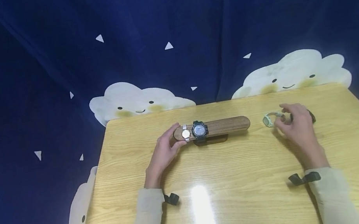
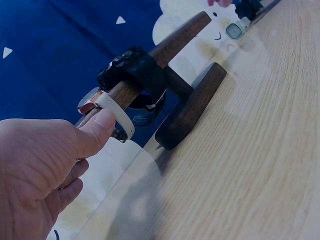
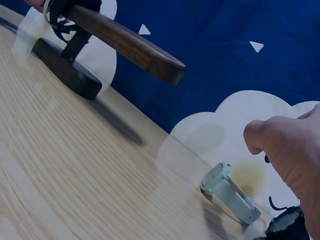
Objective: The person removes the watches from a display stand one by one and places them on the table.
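My left hand (image 1: 166,148) grips the left end of a wooden watch stand (image 1: 228,124), its thumb against the strap of a small white-strapped watch (image 1: 186,133). In the left wrist view, that white strap (image 2: 114,109) loops round the bar, and the fingers curl below the bar's end. Beside it on the bar sits a chunky black watch (image 1: 200,130). My right hand (image 1: 298,123) hovers over the table at the right, thumb and forefinger apart. Near its fingertips a mint-green watch (image 3: 230,192) rests on the table. Another dark watch (image 3: 289,225) lies partly hidden by that hand.
The stand's dark wooden foot (image 2: 192,107) rests on the light wood table (image 1: 248,183), holding the bar above the surface. Directly behind the table's back edge hangs a dark blue curtain (image 1: 141,55) with white clouds and triangles. Each wrist wears a black camera mount (image 1: 172,199).
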Demonstrator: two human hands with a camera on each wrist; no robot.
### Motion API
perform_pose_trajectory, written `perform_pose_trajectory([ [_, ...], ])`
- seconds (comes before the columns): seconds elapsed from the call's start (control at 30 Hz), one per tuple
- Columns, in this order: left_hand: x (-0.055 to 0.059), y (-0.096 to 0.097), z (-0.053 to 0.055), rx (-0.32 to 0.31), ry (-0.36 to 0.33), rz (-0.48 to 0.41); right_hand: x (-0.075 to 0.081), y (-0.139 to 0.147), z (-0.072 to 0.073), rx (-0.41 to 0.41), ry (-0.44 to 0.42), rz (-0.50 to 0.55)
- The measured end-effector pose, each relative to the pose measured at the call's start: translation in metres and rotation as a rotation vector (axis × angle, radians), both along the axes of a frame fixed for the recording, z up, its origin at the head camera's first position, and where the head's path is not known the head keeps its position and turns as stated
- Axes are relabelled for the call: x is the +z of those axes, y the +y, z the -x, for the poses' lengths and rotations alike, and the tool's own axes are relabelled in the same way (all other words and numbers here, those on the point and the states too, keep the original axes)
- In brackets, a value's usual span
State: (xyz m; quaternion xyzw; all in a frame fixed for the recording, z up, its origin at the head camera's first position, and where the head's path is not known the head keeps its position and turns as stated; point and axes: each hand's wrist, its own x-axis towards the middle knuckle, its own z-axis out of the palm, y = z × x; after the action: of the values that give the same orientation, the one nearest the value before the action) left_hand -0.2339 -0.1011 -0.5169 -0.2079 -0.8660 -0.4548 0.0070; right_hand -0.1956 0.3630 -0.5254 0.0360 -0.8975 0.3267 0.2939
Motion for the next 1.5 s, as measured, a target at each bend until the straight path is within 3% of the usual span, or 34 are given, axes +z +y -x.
perform_pose_trajectory([
  [0.6, 0.000, 0.000, 0.000, -0.004, -0.004, -0.010, 0.008, -0.029, -0.001, 0.141, -0.100, 0.087],
  [1.5, -0.001, 0.000, 0.000, 0.004, 0.010, 0.000, 0.018, -0.072, -0.003, 0.323, -0.238, 0.021],
])
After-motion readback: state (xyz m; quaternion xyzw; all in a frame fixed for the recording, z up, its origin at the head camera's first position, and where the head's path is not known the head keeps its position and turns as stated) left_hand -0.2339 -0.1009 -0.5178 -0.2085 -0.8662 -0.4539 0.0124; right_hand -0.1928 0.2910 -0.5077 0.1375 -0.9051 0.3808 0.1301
